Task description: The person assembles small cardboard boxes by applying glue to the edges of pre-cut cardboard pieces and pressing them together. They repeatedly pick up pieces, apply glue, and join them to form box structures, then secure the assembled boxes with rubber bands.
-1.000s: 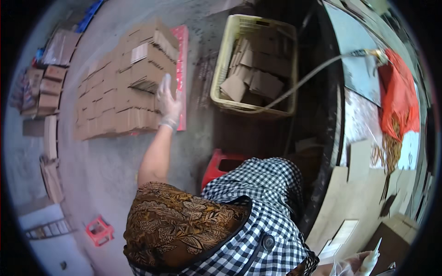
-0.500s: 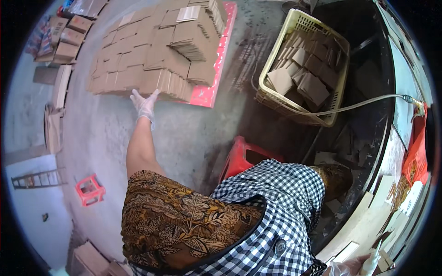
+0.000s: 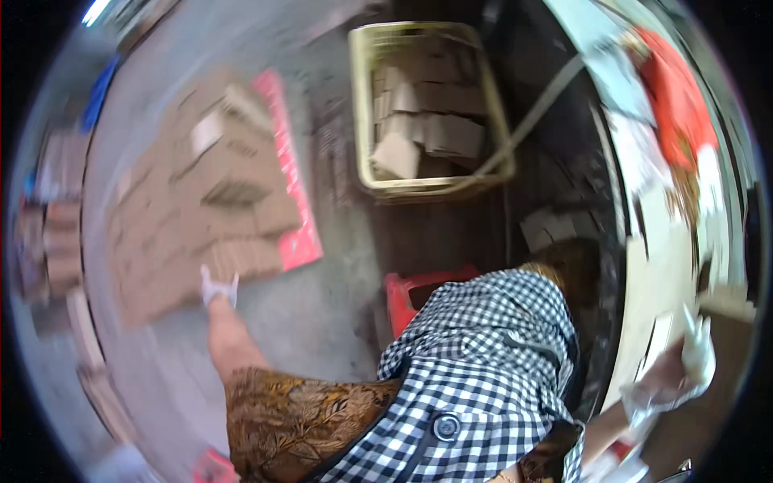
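Observation:
The picture is blurred by motion. My left hand (image 3: 219, 287), in a white glove, is stretched out to the left with its fingers apart, at the near edge of a low stack of flat brown cardboard boxes (image 3: 189, 217) lying on a pink pallet (image 3: 295, 193). My right hand (image 3: 683, 369), also gloved, is at the lower right by a pale worktable (image 3: 664, 266). Something white shows at its fingers, too smeared to tell whether it is held.
A yellow plastic basket (image 3: 360, 121) holding several folded cardboard boxes stands on the floor ahead. A red stool (image 3: 407, 291) is just in front of my checked shirt. A grey hose (image 3: 541, 103) runs from the basket to the table. A red cloth (image 3: 675, 97) lies at the top right.
My left hand has drawn back from the top of the box stack to its near edge. The view has swung right, bringing my right hand and the table into the picture.

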Tool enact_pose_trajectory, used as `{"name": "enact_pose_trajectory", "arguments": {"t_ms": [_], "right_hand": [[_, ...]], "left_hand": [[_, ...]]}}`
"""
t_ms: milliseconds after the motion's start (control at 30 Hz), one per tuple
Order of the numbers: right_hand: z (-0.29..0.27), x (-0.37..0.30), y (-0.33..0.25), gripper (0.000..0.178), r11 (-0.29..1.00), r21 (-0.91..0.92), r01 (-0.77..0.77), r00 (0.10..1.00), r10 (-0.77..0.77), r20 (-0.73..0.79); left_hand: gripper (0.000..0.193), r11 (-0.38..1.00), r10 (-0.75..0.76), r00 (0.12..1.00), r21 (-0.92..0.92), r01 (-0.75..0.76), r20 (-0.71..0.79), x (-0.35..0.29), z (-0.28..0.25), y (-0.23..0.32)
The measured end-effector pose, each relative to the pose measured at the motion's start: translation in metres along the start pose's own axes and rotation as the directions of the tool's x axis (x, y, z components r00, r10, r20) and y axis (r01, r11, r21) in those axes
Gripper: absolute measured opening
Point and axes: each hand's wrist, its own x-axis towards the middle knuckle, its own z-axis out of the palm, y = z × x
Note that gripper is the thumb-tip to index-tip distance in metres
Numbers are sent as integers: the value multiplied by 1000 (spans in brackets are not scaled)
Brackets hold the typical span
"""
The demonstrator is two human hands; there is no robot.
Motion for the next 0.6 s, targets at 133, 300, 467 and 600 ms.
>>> {"name": "enact_pose_trajectory", "arguments": {"t_ms": [133, 300, 467, 600], "right_hand": [[-21, -28, 10, 60, 914, 403, -43, 950, 162, -266], [-56, -43, 22, 68, 890, 449, -84, 939, 222, -263], [-56, -47, 25, 70, 909, 399, -125, 908, 266, -323], [-58, -49, 24, 67, 904, 411, -118, 921, 254, -295]], "left_hand": [[72, 996, -89, 994, -38, 86, -71, 6, -8, 26], [64, 977, 2, 954, -203, -66, -299, -54, -7, -4], [59, 986, -3, 955, -163, -47, -297, -33, -35, -14], [50, 980, -93, 893, -201, 3, -440, -43, -16, -26]]}}
